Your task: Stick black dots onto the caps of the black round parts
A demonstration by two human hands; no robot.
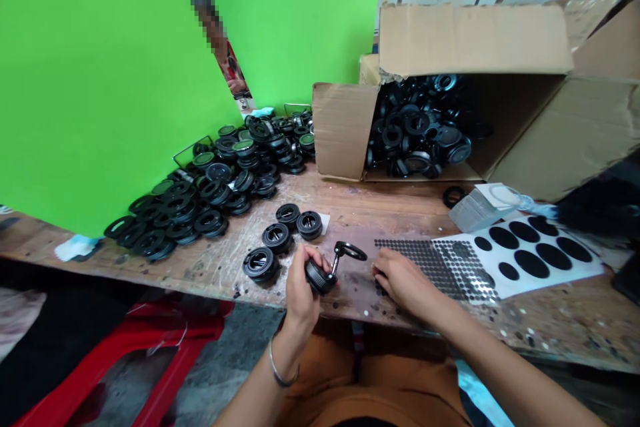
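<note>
My left hand point(303, 287) is wrapped round a black round stand point(321, 276) with a ribbed edge. A hinged metal arm with a black ring point(351, 251) sticks out from the stand to the right. My right hand point(400, 277) rests at the left part of a clear sheet of small round dots point(445, 270), its fingertips pinched together; whatever is between them is too small or hidden to name. Several black round bases point(277, 238) sit on the table just beyond my left hand, some stacked.
Black round parts point(220, 173) lie piled along the green partition point(110, 80). An open cardboard box point(475, 40) on its side holds many more. A white sheet with black circles point(533, 263) lies right, below a grey block point(477, 208). A red stool point(125, 347) stands below the wooden table point(310, 203).
</note>
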